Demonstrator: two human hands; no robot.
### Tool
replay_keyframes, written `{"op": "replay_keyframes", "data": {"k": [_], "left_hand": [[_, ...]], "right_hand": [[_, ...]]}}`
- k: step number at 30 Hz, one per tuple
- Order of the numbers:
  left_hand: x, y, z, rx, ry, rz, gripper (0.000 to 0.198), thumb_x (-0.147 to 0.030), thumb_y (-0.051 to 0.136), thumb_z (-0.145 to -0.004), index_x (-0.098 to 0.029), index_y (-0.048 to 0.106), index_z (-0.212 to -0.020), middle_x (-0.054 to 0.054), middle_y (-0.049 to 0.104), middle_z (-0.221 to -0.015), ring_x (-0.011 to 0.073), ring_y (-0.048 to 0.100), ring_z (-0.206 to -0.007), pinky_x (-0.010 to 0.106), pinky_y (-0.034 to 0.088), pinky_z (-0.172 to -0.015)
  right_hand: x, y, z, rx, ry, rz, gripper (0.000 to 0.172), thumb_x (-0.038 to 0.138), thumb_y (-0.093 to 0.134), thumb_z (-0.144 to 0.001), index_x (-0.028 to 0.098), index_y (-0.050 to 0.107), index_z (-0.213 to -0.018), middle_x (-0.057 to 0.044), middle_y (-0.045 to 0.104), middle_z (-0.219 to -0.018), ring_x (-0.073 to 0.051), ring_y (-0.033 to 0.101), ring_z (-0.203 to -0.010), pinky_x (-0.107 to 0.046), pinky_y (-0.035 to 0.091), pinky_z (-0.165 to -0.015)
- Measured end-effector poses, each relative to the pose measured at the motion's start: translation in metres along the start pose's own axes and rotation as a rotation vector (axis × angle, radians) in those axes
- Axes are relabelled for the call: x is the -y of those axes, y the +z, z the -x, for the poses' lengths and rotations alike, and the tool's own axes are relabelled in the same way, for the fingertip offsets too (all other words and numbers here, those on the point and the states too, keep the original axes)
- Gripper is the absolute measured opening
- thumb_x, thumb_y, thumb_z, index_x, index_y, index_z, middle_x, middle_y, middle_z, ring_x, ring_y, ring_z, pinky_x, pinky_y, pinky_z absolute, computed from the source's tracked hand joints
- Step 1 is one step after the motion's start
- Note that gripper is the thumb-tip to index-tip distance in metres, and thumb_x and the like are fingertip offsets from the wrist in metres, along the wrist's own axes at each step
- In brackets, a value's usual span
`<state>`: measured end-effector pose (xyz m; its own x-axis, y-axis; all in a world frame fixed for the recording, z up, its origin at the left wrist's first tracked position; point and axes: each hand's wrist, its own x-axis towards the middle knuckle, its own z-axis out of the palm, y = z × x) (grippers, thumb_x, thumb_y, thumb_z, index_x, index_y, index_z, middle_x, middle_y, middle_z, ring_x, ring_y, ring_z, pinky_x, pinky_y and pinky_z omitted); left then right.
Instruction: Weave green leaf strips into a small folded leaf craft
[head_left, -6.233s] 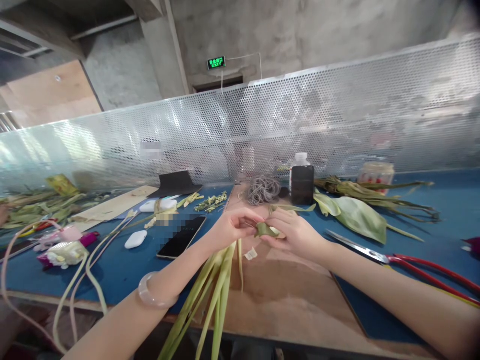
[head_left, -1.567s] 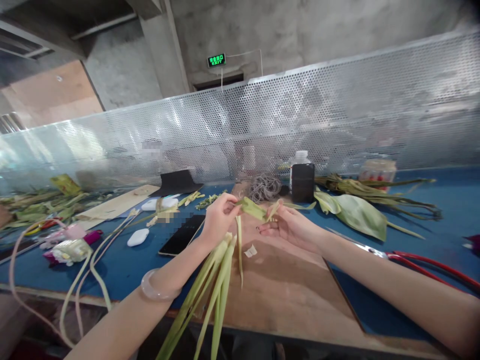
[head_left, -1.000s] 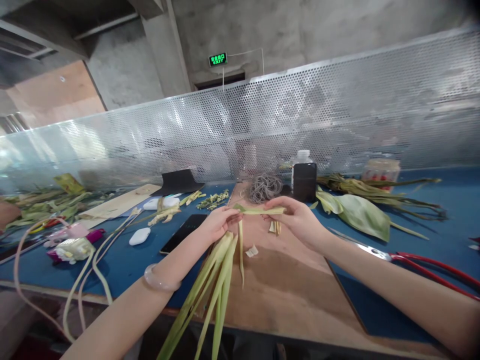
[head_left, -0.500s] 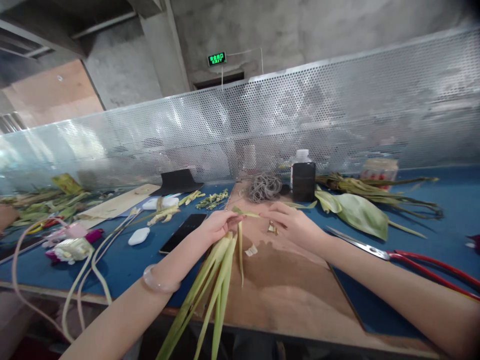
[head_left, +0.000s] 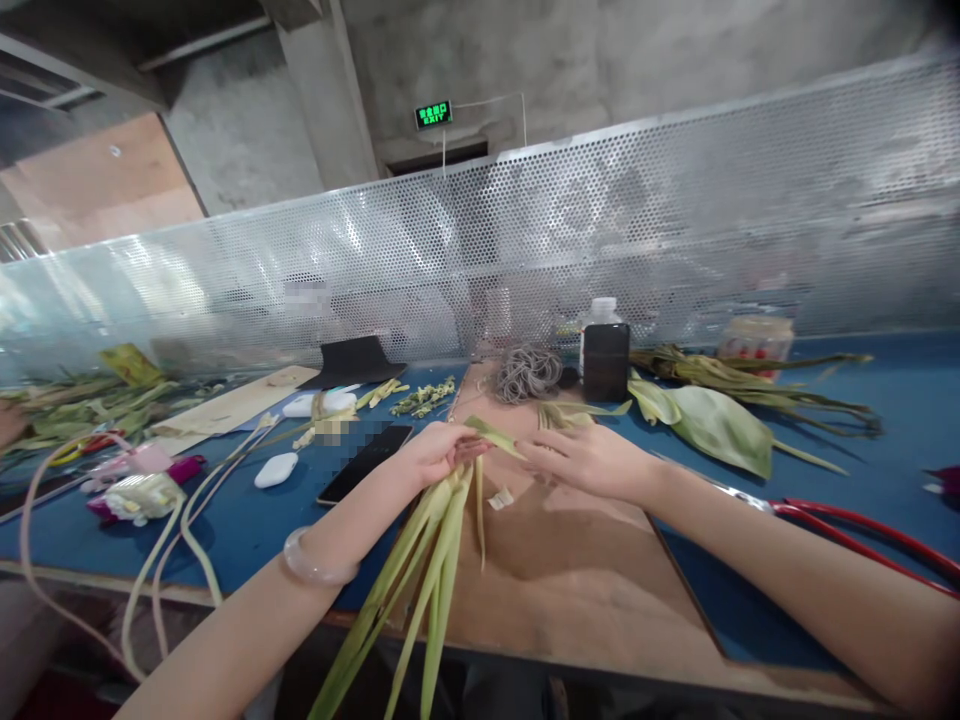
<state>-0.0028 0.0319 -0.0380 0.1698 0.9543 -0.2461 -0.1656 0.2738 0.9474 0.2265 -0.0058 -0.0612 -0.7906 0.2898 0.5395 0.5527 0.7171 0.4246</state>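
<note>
My left hand [head_left: 444, 452], with a pale bangle [head_left: 319, 562] on its wrist, is closed on a bundle of long green leaf strips [head_left: 442, 560] that hangs over the table's front edge. A short folded leaf strip [head_left: 496, 438] runs from its fingertips toward my right hand [head_left: 589, 458]. My right fingertips are closed at the strip's other end, and the exact pinch is partly hidden. Beneath both hands lies a brown board [head_left: 570, 600], with a small pale scrap [head_left: 500, 498] on it.
Red-handled scissors [head_left: 840, 518] lie partly behind my right forearm. Beyond are a grey wire coil [head_left: 529, 373], an upright black phone [head_left: 606, 362], a bottle [head_left: 603, 304] and a broad leaf [head_left: 724, 430]. Left are another phone [head_left: 360, 470], a white case [head_left: 276, 470], cables and another person's hand [head_left: 10, 425].
My right hand has lowered slightly and its fingers have shifted on the strip, which now tilts down toward it. My left hand still grips the bundle. The view has shifted a little.
</note>
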Motion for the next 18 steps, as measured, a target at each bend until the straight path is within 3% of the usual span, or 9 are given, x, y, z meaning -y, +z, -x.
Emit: {"op": "replay_keyframes", "data": {"k": [9, 12, 18], "left_hand": [[-0.002, 0.002, 0.007, 0.033, 0.009, -0.076, 0.011, -0.001, 0.05, -0.08, -0.005, 0.057, -0.073, 0.012, 0.067, -0.065, 0.0169, 0.068, -0.056, 0.021, 0.053, -0.048], [-0.002, 0.003, 0.008, 0.06, 0.085, -0.16, 0.006, -0.006, 0.051, -0.081, -0.008, 0.055, -0.085, 0.011, 0.068, -0.075, 0.0171, 0.068, -0.056, 0.023, 0.053, -0.046], [-0.003, 0.003, 0.007, 0.022, 0.227, -0.282, 0.014, -0.015, 0.05, -0.083, -0.013, 0.049, -0.096, 0.008, 0.065, -0.08, 0.0156, 0.065, -0.054, 0.026, 0.054, -0.044]], "right_hand": [[0.013, -0.007, -0.008, 0.045, -0.035, -0.067, 0.029, 0.028, 0.038, -0.093, 0.017, 0.059, -0.109, -0.008, 0.062, -0.088, -0.013, 0.058, -0.069, -0.023, 0.039, -0.056], [0.017, -0.007, -0.01, 0.053, 0.045, -0.231, 0.029, 0.026, 0.037, -0.093, 0.019, 0.062, -0.106, -0.008, 0.063, -0.095, -0.014, 0.06, -0.074, -0.024, 0.042, -0.059], [0.02, 0.0, -0.014, -0.108, 0.209, -0.676, 0.022, 0.028, 0.049, -0.09, 0.02, 0.069, -0.096, -0.006, 0.067, -0.101, -0.015, 0.063, -0.089, -0.027, 0.049, -0.078]]}}
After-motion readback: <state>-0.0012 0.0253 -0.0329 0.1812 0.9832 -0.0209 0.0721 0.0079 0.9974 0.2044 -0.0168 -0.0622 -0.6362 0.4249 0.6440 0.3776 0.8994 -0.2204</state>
